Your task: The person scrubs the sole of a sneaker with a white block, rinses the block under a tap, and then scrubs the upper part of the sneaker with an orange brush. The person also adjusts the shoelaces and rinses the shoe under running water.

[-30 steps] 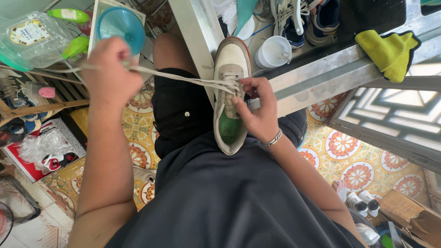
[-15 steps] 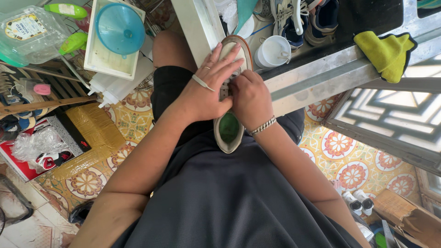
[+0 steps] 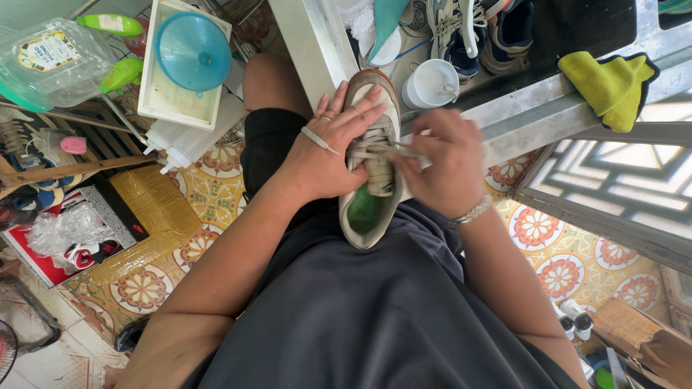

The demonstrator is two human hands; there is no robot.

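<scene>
Head view: one worn cream sneaker (image 3: 369, 180) with a green insole rests on the person's lap. Left hand (image 3: 328, 148) lies flat against its side, fingers spread, a flat lace (image 3: 317, 139) draped over the knuckles. Right hand (image 3: 443, 162), blurred, pinches the lace end at the eyelets. Further out, a white tray (image 3: 167, 108) holds one blue plastic funnel (image 3: 193, 50); a yellow cloth (image 3: 609, 79) lies crumpled on the metal ledge.

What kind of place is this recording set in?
Probably a small shoe cleaning or repair spot: a worn sneaker being laced on the lap, more shoes on the bench, squeeze bottles and a funnel nearby.
</scene>
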